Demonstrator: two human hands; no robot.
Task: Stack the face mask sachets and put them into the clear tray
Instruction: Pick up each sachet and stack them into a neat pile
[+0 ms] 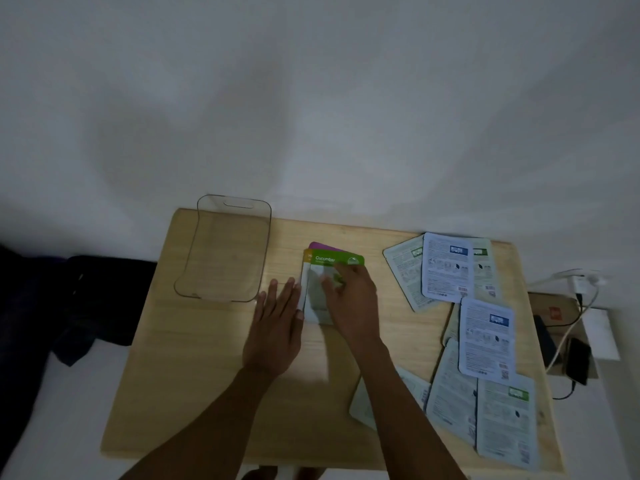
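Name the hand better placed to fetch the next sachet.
Right: the right hand is nearer the loose sachets on the right; the left hand lies flat against the stack.

Dim, soft focus, motion blur, wide-angle edge warp

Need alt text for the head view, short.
Both hands square up a small stack of face mask sachets, green one on top, mid wooden table: left hand flat beside it, right hand on top. Empty clear tray at left; more sachets lie face-down at right.
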